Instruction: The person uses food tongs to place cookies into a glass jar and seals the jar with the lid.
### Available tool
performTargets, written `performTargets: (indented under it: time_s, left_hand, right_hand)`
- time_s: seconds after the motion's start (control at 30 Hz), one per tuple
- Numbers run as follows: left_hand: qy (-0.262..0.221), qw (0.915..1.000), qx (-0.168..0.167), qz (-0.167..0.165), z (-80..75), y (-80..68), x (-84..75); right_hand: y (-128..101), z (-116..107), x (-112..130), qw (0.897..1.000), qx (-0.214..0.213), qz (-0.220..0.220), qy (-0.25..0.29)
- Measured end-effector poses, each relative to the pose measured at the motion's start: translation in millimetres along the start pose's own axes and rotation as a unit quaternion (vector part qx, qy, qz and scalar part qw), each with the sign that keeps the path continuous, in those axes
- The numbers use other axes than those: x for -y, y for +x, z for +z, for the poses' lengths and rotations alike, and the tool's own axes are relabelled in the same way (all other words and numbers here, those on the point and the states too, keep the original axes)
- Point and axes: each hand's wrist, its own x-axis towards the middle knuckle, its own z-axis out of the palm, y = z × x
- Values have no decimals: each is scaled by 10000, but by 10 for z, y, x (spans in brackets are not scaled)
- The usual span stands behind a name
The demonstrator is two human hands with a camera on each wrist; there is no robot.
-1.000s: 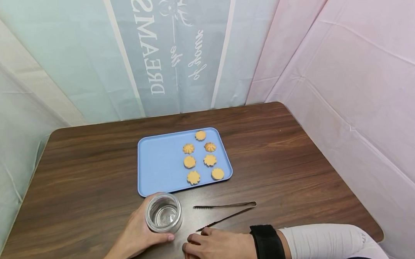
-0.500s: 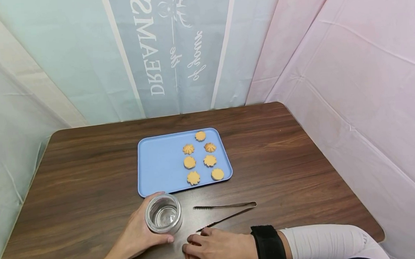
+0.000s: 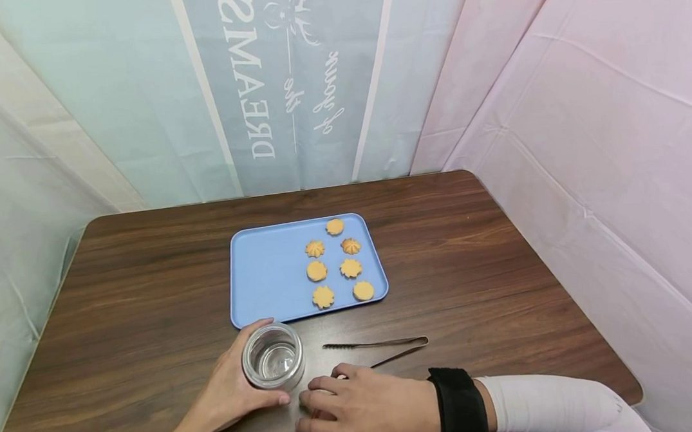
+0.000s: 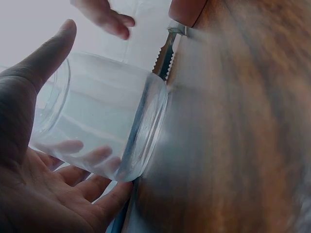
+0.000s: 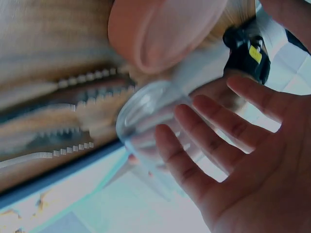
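In the head view my left hand holds a clear glass jar at the table's near side, its mouth facing up. The left wrist view shows the thumb on one side of the jar and the fingers on the other. My right hand is just right of the jar, over one arm of the metal tongs. Its fingers look spread and relaxed in the right wrist view, holding nothing. A round orange-brown piece like a lid lies near that hand, mostly hidden from the head view.
Beyond the jar a blue tray lies on the brown wooden table. Several small flower-shaped and round cookies sit on its right half. Fabric curtains stand behind the table and along its sides.
My right hand has lifted away from the orange-brown piece and shifted slightly, now covering the tip of the nearer tong arm. The left hand and jar stay put.
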Motion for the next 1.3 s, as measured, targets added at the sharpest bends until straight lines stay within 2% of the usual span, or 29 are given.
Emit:
performTargets:
  time_s: [0.17,0.4,0.5,0.77,0.87,1.13,1.3]
  left_hand:
    - [-43,10000,-7,65,-35,-1,-17]
    - [-702,9969,39,348,-113,7,-37]
    - [-780,9959,-6,452,-165,13,-56]
    - [-228,9985,-227,449,-362,38,-104]
    - [135,9987,-367,314,-428,46,-131]
    - [1145,9917,-571,105,-532,72,-135]
    - [1412,9887,-496,-15,-562,98,-130]
  right_hand:
    - [-74,-106,-105,9993,-14,226,305]
    - [-193,-178,-265,9968,-187,682,370]
    - [-261,-196,-314,9937,-230,968,506]
    - [-455,-200,-436,9825,-366,1678,718]
    - [-517,-166,-475,9787,-368,1882,734]
    - [-668,-11,-538,9717,-360,2227,693]
    - [-751,96,-542,9686,-353,2349,733]
